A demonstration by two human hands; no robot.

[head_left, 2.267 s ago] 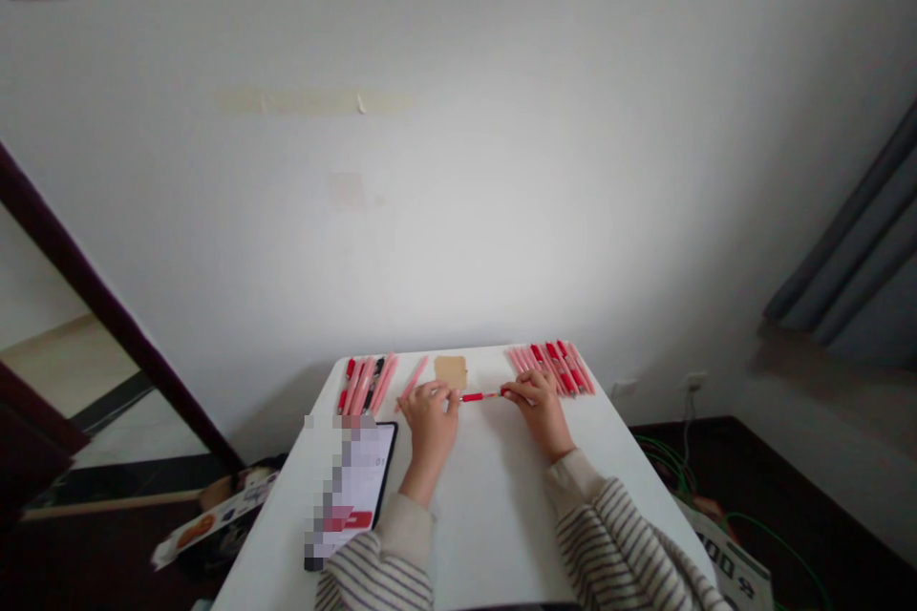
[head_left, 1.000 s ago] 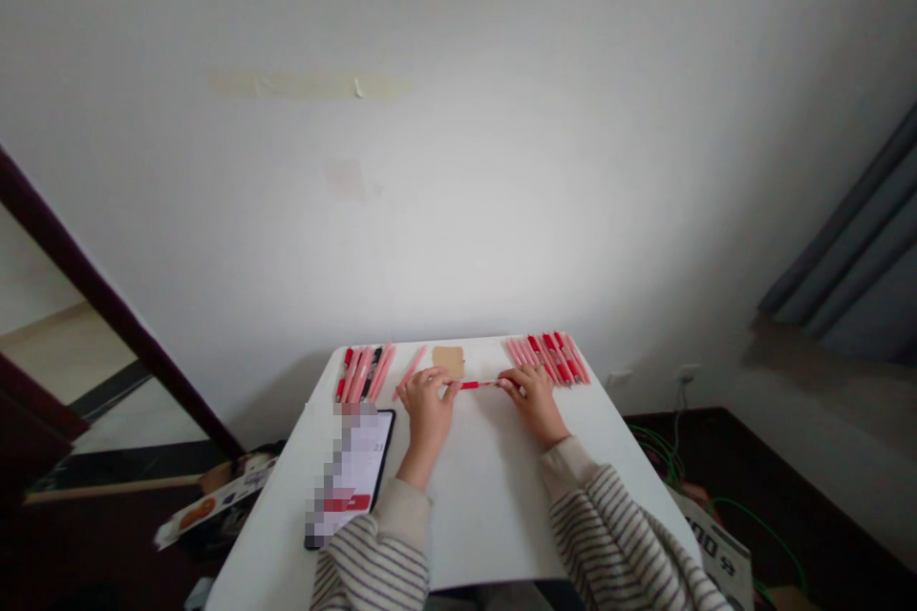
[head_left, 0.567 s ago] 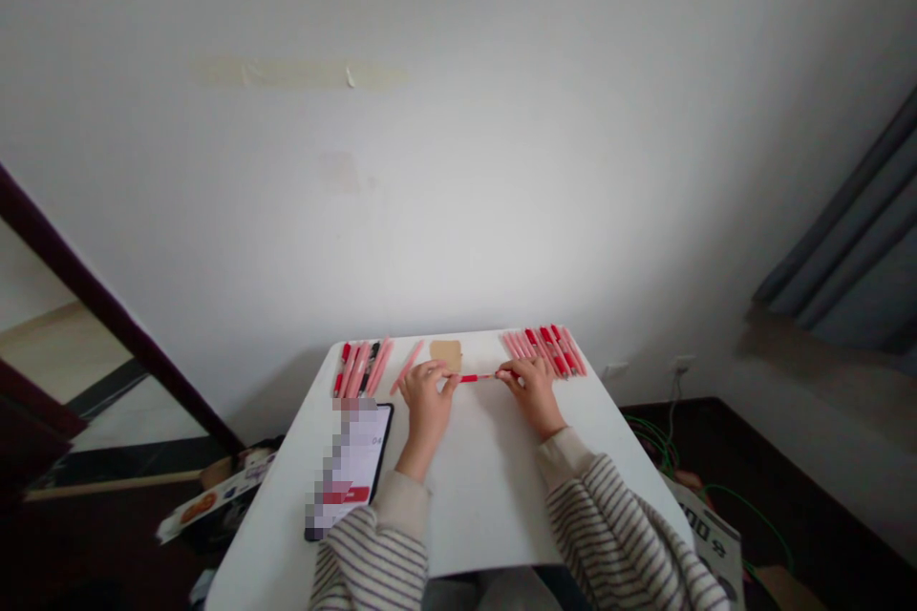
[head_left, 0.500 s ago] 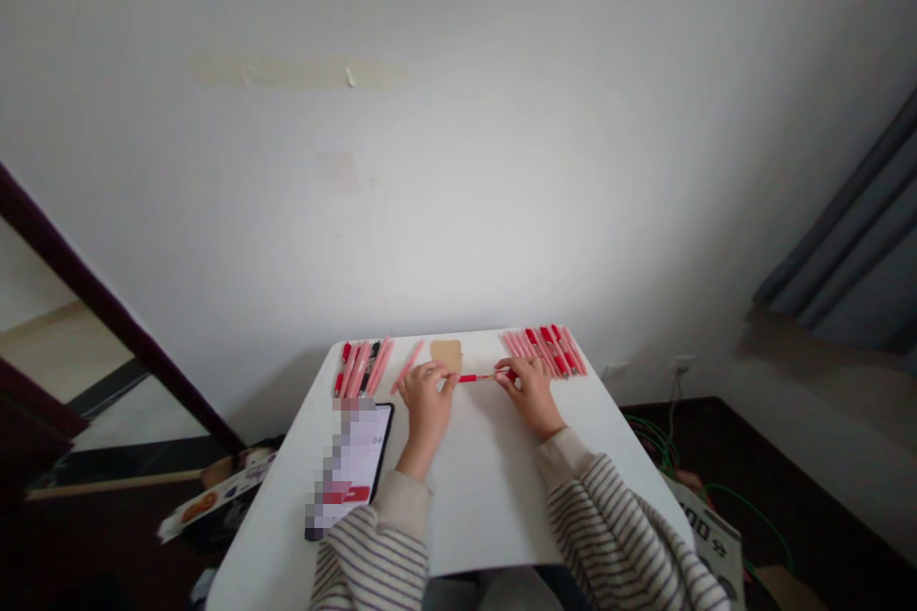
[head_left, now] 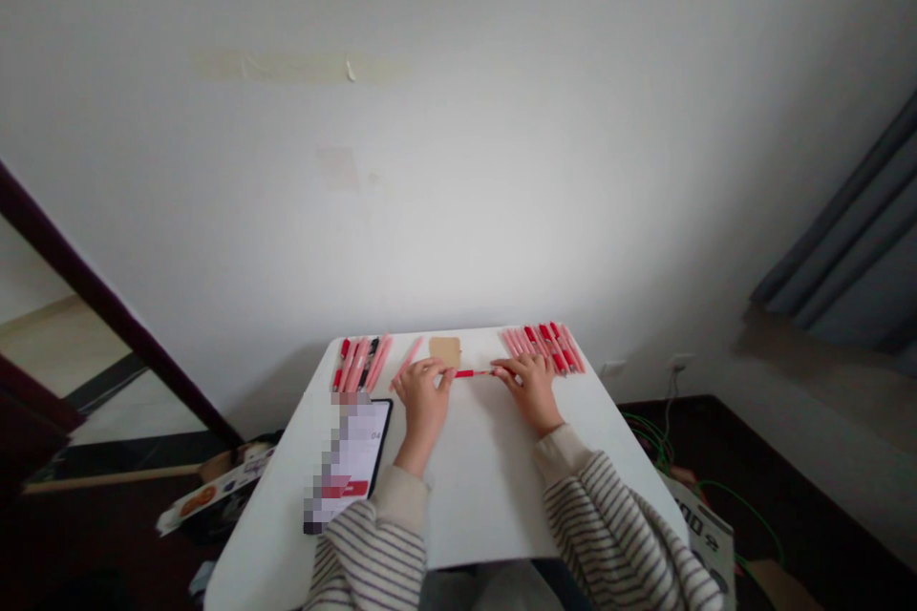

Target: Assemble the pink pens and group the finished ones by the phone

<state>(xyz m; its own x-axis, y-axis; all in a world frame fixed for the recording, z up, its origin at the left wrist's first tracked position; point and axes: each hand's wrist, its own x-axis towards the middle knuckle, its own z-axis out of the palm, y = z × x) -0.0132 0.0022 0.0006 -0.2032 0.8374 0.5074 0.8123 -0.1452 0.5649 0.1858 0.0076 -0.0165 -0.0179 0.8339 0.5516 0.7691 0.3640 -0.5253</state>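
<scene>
A red pen lies level between my two hands, above the white table. My left hand pinches its left end between thumb and fingertips. At its other end, my right hand is closed with thumb and fingers on the pen's right part. Between the hands, a red section gives way to a thinner, paler stretch towards the right; its detail is too small to make out. The fingers cover both ends. Just behind my left hand are a single pink pen and a tan square piece.
Several pink, red and black pens lie in a row at the back left. Another row of pink and red pens lies at the back right. A phone rests left of my left forearm. The wall stands behind the table.
Both hands keep their grip on the pen and have barely moved. The thin stretch between them looks slightly shorter and redder. The whole view has shifted a little.
</scene>
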